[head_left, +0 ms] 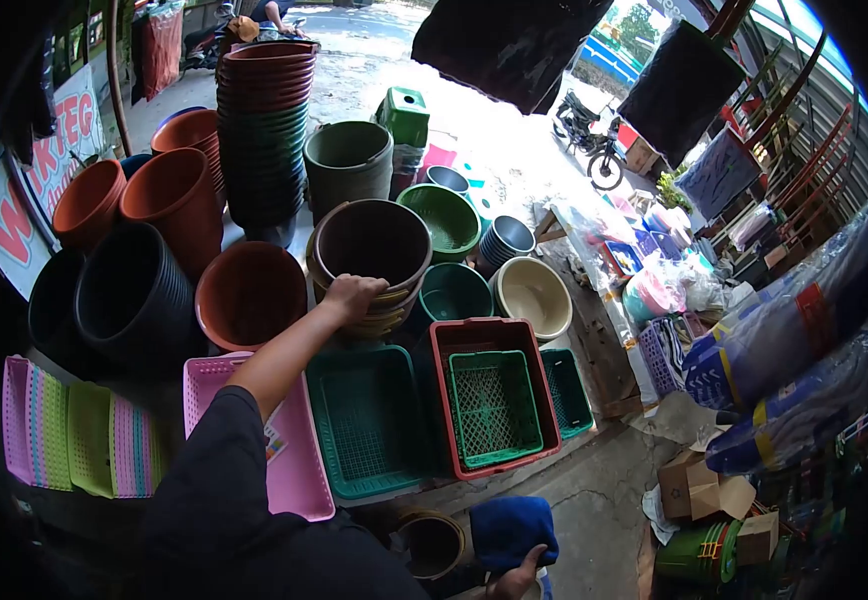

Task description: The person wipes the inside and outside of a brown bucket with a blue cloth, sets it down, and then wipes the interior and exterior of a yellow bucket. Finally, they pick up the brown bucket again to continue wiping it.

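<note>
My left hand (354, 297) reaches across the display, its fingers closed over the near rim of a stack of brown and tan buckets (418, 268). Low in the view, my right hand (519, 578) grips a folded blue cloth (512, 530). Under my left arm lies a pink plastic basket (299, 480). Beside it sit a dark green basket (366, 480) and a red-brown tub (438, 372) with a green mesh basket (494, 440) inside.
Terracotta pots (252, 295), black pots (126, 290) and a tall stack of pots (264, 130) stand at left. A green basin (441, 215) and a cream bucket (534, 298) are farther right. Wrapped rolls (774, 330) and cardboard boxes (692, 485) flank the right side.
</note>
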Available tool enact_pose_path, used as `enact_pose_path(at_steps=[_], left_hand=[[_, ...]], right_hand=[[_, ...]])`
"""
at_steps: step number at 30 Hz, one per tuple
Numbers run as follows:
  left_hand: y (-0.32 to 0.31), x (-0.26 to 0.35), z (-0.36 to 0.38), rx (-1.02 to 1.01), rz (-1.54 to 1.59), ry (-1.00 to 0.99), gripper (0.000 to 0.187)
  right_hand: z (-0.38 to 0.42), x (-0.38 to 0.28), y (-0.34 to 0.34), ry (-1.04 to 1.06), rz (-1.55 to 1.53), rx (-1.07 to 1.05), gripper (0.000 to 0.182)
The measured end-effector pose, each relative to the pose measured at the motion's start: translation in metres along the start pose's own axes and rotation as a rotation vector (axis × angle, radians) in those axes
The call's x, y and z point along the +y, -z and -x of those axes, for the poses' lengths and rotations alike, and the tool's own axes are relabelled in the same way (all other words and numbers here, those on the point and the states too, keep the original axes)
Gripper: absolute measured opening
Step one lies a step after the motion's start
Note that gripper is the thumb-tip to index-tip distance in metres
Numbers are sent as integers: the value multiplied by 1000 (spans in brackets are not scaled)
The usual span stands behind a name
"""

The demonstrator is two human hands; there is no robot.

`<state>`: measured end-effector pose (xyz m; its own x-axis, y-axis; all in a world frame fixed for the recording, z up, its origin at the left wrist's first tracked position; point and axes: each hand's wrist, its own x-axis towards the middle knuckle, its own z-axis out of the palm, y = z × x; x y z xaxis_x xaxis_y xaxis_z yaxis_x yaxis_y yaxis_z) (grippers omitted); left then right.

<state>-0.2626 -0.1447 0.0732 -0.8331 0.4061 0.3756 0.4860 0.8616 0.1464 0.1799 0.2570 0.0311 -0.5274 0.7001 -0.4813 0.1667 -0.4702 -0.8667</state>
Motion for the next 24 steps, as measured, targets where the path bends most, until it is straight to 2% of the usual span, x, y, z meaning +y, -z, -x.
enact_pose_path(at_steps=[1, 3, 4, 6, 7, 10, 18, 21, 22, 24], left_hand=[[-6, -6, -1, -68, 79, 74, 29], [-25, -22, -4, -227, 160, 166, 30], [-27, -20, -6, -234, 168, 160, 30], [-28, -19, -5, -398, 119, 185, 39], [-39, -24, -6, -417, 145, 219, 53], [-50, -28, -3, -422, 131, 211, 52], [-54, -21, -6, -537, 85, 175, 64], [-58, 13, 5, -284, 42, 227, 80], [-49, 38, 10, -210, -22, 228, 74], [-54, 78, 26, 85, 76, 94, 64]], right_hand=[[9, -8, -19, -1, 2, 14, 47], [25, -22, -48, -30, -187, 198, 44], [15, -7, -26, -28, -185, 211, 44], [0, 20, 18, 514, 528, -123, 46], [0, 24, 26, 490, 531, -119, 47], [13, 6, 3, 202, 216, -58, 50], [45, -24, -24, 196, 80, -51, 58], [51, -35, -18, 235, 6, -39, 61], [51, -38, -11, 238, -26, -36, 62], [40, -31, 28, 182, -99, -17, 60]])
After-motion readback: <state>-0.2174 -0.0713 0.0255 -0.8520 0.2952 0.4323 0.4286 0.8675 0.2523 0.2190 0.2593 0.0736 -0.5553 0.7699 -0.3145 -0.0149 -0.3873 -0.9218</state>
